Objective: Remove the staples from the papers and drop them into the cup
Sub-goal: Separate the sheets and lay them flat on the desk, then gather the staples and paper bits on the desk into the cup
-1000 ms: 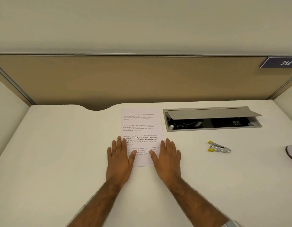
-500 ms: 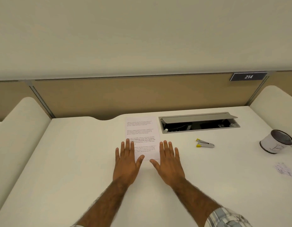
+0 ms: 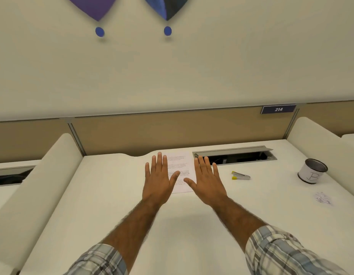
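Note:
White printed papers [image 3: 181, 165] lie on the white desk near its far edge. My left hand [image 3: 159, 178] is spread flat over the papers' left side, holding nothing. Over their right edge my right hand [image 3: 206, 180] is also spread flat and holds nothing. A grey staple remover with yellow tips [image 3: 240, 175] lies on the desk to the right of my right hand. Further right stands a white cup with a dark rim [image 3: 312, 171]. No staple can be made out on the papers.
An open grey cable tray [image 3: 234, 155] is sunk into the desk behind the staple remover. A small crumpled scrap [image 3: 323, 198] lies near the cup. White padded dividers [image 3: 43, 175] flank the desk, and a tan back panel [image 3: 172, 132] closes the far side.
The view has tilted up and pulled back, bringing the cup, scrap and wall decorations into sight. Both hands have slid forward along the papers, still spread flat.

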`<state>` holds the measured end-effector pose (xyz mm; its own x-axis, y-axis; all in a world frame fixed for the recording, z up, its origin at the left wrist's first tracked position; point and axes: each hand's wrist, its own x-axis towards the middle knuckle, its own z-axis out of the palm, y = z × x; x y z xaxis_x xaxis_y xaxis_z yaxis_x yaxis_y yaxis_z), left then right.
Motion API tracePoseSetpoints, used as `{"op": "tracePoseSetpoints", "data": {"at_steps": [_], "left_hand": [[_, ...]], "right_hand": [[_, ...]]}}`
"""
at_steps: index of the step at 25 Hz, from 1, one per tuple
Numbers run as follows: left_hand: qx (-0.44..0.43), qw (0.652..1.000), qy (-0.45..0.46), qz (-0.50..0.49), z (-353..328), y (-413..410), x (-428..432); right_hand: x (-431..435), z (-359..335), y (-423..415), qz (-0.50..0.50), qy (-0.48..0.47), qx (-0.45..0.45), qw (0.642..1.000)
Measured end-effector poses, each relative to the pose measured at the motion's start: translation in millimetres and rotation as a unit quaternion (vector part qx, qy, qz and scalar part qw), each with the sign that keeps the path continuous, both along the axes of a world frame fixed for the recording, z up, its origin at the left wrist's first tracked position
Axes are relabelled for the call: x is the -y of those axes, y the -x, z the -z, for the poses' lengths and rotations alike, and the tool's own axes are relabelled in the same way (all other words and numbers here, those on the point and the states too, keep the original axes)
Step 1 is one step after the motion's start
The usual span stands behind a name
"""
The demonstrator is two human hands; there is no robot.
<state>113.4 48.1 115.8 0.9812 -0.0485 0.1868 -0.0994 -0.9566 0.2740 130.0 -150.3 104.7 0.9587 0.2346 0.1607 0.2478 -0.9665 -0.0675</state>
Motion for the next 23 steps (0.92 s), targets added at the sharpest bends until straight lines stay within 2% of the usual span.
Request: {"op": "tracePoseSetpoints", "data": {"at_steps": [5, 12, 18, 23], "left_hand": [[0.009, 1.0, -0.011, 0.013, -13, 13, 17], [0.039, 0.998, 0.007, 0.046, -17, 9, 80], [0.036, 0.995, 0.013, 0.092, -10, -5, 202], [0.006, 0.994, 0.016, 0.112, 13, -19, 334]], "right_hand": [[16, -18, 19, 0.014, 0.004, 0.017, 1.0], [90, -41, 28, 0.053, 0.008, 0.035, 0.998], [203, -34, 31, 0.086, 0.005, 0.028, 0.996], [334, -18, 23, 0.112, 0.023, 0.007, 0.993]]}}
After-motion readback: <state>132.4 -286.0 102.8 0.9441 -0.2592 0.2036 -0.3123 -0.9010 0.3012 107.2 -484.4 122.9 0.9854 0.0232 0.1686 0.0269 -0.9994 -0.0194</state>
